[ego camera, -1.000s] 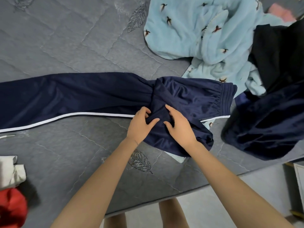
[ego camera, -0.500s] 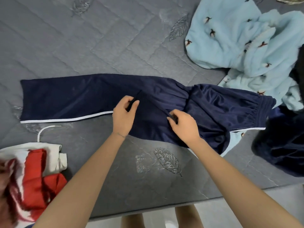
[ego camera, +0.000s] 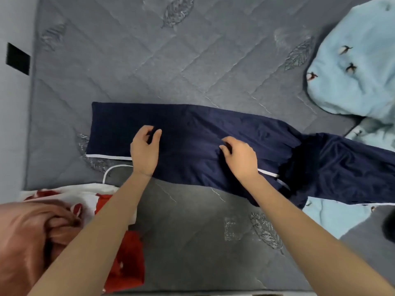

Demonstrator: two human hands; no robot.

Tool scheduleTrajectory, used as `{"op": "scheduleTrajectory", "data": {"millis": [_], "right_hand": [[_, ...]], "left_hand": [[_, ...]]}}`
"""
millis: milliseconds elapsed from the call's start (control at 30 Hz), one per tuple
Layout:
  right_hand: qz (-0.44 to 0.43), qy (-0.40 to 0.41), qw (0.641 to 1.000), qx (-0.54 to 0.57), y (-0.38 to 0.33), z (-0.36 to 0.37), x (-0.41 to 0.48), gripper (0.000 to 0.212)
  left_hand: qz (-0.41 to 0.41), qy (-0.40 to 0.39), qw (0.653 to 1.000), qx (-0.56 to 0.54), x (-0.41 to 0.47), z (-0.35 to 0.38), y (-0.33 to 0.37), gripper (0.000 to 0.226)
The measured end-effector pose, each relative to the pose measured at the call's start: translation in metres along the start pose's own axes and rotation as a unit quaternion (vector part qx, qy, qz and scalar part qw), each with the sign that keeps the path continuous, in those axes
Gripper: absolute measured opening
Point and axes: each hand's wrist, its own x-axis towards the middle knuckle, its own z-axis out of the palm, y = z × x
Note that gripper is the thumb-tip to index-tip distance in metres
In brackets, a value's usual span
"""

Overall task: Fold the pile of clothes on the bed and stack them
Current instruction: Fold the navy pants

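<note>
Trousers (ego camera: pixel 192 129) are lying halved lengthwise, left hand (ego camera: pixel 145 150) and right hand (ego camera: pixel 241 161) pinching them in curled fingers; fleece (ego camera: pixel 359 82) upper right is waiting unfolded.

No readable text, labels, brands or numbers on any garment or bedding.

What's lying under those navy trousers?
Under the trousers, mostly the grey mattress; at the waist end a light blue fleece pokes out. How far it reaches underneath is hidden.
</note>
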Motion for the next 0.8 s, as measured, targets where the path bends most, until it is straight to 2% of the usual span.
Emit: {"op": "scheduleTrajectory", "data": {"millis": [100,167,400,600,700,800], "right_hand": [[0.018,-0.023,1.0,0.002,0.006,0.003,0.003,0.024],[0.018,-0.042,0.999,-0.009,-0.036,0.036,0.025,0.024],[0.002,0.018,1.0,-0.021,-0.063,0.045,0.048,0.025],[-0.04,0.025,0.998,-0.051,-0.09,0.05,0.078,0.031],[-0.059,0.012,0.995,-0.075,-0.1,0.055,0.086,0.032],[-0.076,0.006,0.993,-0.094,-0.109,0.059,0.093,0.031]], "left_hand": [[-0.004,0.024,1.0,-0.01,0.008,-0.006,0.001,0.014],[-0.027,0.06,0.998,-0.015,0.049,-0.051,-0.018,0.008],[-0.028,0.084,0.996,-0.008,0.073,-0.068,-0.04,0.006],[-0.053,0.11,0.992,0.006,0.092,-0.08,-0.061,0.008],[-0.074,0.122,0.99,0.012,0.102,-0.082,-0.073,0.022],[-0.079,0.138,0.986,0.045,0.112,-0.086,-0.079,0.028]]}}
